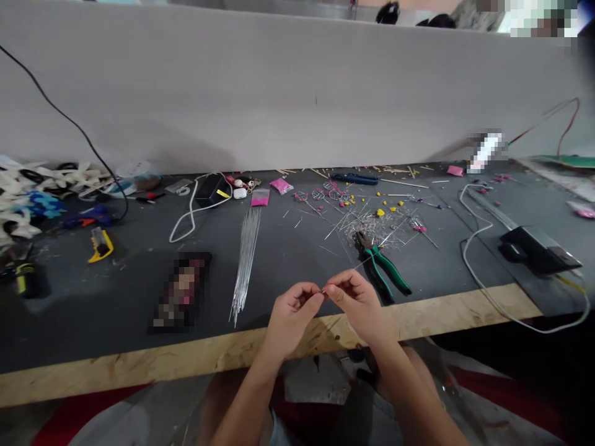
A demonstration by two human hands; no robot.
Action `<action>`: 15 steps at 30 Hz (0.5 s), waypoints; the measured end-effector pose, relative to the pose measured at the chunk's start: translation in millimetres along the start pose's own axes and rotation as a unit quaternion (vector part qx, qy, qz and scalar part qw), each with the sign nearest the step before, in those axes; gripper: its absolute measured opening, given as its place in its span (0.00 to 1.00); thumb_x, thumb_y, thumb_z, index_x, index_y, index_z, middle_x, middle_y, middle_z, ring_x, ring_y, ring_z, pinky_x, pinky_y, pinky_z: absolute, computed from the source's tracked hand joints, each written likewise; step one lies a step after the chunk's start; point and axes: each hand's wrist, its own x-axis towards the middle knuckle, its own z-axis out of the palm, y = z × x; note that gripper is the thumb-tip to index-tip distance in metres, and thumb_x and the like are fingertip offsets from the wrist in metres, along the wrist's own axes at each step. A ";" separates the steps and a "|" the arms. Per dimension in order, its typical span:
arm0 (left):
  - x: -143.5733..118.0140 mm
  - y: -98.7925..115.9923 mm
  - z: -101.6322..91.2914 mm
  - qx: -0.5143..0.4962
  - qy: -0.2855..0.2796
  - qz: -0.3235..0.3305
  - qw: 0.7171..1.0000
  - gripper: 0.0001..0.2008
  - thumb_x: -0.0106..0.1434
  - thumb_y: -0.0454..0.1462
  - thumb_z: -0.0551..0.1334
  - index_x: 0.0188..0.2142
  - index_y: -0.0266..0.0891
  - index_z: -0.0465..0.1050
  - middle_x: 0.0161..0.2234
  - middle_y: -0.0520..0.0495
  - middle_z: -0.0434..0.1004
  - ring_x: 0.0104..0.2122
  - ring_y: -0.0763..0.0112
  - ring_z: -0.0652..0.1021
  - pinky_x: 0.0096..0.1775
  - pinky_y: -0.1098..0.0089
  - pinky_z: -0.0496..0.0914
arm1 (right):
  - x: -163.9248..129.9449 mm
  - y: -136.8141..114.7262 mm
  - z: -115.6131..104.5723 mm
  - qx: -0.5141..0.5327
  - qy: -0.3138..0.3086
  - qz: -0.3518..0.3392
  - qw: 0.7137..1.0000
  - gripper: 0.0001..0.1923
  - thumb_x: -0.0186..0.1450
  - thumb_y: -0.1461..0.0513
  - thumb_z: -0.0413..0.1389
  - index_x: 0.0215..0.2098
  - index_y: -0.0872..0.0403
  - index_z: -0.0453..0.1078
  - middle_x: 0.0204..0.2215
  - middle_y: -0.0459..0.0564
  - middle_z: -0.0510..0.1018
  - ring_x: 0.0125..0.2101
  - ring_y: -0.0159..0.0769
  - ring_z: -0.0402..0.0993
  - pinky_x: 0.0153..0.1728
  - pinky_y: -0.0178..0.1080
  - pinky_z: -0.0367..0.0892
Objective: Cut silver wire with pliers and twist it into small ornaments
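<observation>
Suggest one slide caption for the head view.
Left hand and right hand pinch a tiny piece near green-handled pliers.

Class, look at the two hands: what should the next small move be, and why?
Perhaps twist gently with the right hand while the left hand steadies: both hands' fingers meet in a pinch, and a thin wire appears to extend beyond the right hand.
</observation>
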 end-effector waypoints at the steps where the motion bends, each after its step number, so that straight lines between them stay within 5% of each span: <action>1: -0.2 0.4 -0.3 0.011 0.001 0.003 1.000 0.10 0.57 0.42 0.62 0.31 0.36 0.71 0.24 0.53 0.68 0.23 0.78 0.67 0.27 0.77 0.62 | -0.2 -0.4 0.0 -0.003 0.000 0.001 1.000 0.09 0.57 0.55 0.61 0.29 0.52 0.69 0.26 0.45 0.75 0.28 0.32 0.72 0.31 0.36 0.68; 9: -0.7 4.1 -3.6 0.019 -0.028 -0.007 0.999 0.11 0.57 0.43 0.63 0.31 0.36 0.72 0.23 0.52 0.71 0.24 0.76 0.70 0.28 0.76 0.65 | -1.1 0.6 -0.3 0.068 -0.011 0.025 0.997 0.08 0.57 0.57 0.61 0.29 0.51 0.68 0.24 0.43 0.76 0.27 0.32 0.73 0.31 0.35 0.68; 15: -1.5 0.3 -1.3 -0.008 -0.003 0.027 1.000 0.12 0.54 0.41 0.66 0.35 0.37 0.72 0.33 0.47 0.77 0.34 0.68 0.77 0.38 0.70 0.71 | -0.3 0.9 0.3 0.100 0.021 0.007 0.995 0.06 0.58 0.59 0.61 0.29 0.51 0.69 0.24 0.43 0.76 0.28 0.31 0.74 0.33 0.35 0.68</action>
